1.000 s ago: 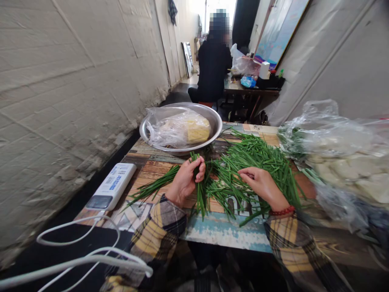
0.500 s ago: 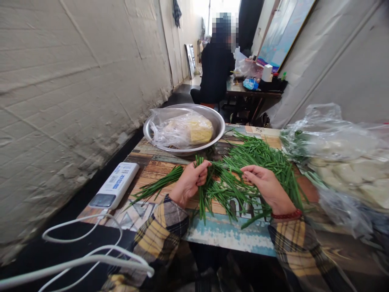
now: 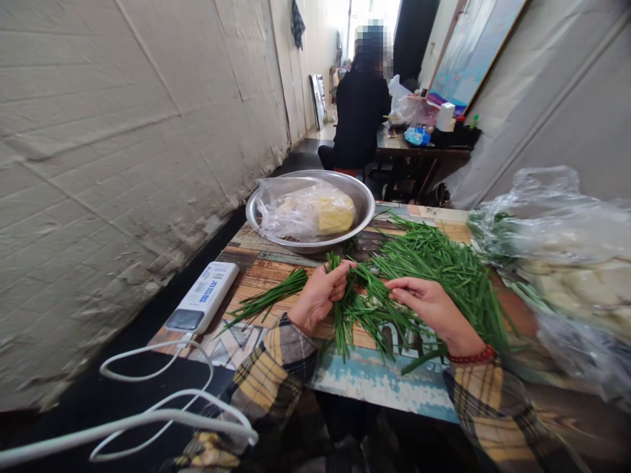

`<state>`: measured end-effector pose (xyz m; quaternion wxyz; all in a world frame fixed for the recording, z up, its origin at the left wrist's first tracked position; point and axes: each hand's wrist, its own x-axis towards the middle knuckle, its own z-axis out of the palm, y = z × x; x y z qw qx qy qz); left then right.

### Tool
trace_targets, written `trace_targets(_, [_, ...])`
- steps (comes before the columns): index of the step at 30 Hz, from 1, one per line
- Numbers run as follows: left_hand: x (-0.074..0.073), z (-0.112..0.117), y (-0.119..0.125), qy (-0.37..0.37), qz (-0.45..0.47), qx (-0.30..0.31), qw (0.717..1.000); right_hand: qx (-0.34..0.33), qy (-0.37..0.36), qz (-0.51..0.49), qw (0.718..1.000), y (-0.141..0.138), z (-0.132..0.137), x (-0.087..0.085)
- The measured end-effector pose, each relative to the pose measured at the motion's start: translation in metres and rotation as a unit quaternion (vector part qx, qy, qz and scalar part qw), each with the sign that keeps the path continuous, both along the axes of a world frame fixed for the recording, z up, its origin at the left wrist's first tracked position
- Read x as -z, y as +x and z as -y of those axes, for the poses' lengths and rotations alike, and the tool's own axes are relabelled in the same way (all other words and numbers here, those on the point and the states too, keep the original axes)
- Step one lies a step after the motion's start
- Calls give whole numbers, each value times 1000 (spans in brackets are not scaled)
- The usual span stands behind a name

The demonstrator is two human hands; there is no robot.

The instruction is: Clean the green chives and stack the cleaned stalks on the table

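My left hand [image 3: 320, 294] is closed around a small bunch of garlic chives [image 3: 341, 328], whose ends stick out above and below the fist. To its right, my right hand [image 3: 436, 312] has thumb and fingers pinched together at the tips of some chives; how many it grips is hard to see. Loose chives [image 3: 382, 315] lie on the table between the two hands. A larger heap of chives [image 3: 434, 256] spreads behind my right hand. Left of my left hand rests a neat bundle of chives [image 3: 276, 292].
A metal basin [image 3: 367, 213] holding a plastic bag with something yellow stands at the table's [image 3: 256, 272] back. At left lies a white device [image 3: 207, 295] with a cable [image 3: 148, 376]. Bagged pale pieces [image 3: 582, 282] sit at right. A person [image 3: 362, 118] sits at another table beyond.
The whole view has shifted slightly, so everything appears further right. My right hand has come a little nearer to my left, which still grips the bunch.
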<state>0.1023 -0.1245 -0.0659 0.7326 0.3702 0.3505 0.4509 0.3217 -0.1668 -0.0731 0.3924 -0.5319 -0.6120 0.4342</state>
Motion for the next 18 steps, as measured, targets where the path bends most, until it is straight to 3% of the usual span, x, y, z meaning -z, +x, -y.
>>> trace_targets(5, [0,-4,-3,-7,20,-39,999,24,11,41,999,6,-3,3])
trace_targets(18, [-2,-3,-2,15,-1,-47,999,52,30,48,997,5,-2,-2])
